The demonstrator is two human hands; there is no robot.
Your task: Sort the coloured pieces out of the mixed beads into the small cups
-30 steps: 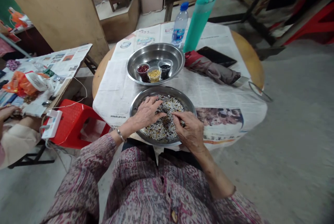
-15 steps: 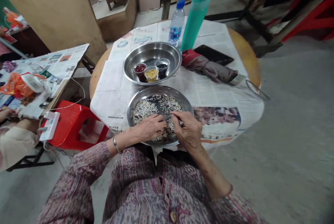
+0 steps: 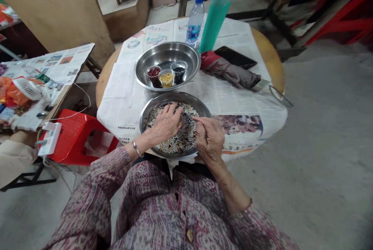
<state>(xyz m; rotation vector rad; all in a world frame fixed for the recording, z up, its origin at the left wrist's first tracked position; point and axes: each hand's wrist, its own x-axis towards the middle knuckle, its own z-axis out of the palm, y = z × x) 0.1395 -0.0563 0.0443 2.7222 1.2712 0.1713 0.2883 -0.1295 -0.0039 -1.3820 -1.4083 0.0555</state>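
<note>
Grains [image 3: 176, 143], a mix of white, yellow and dark pieces, lie spread across the floor of the steel basin [image 3: 201, 104] at the near edge of the round table [image 3: 269, 51]. The left hand [image 3: 166, 123] lies palm down over them, its fingers long and loosely parted, closed on nothing that shows. The right hand [image 3: 212, 139] is at the basin's right rim, index finger reaching in over the grains and the rest curled; whether it pinches a piece, I cannot tell. A wide sweep could push grains over the low rim, and a forearm leaning on the near side could tip the basin, since it sits so close to the table's edge. Just beyond, the 2nd basin [image 3: 186, 53] holds 3 clear cups, of red beans [image 3: 154, 72], yellow beans [image 3: 166, 78] and black beans [image 3: 178, 70]; a knock from the near basin could upset them. Toward the table's far edge stand 2 bottles, clear [image 3: 195, 20] and teal [image 3: 217, 14], with a folded umbrella [image 3: 233, 72] by the right edge.
</note>
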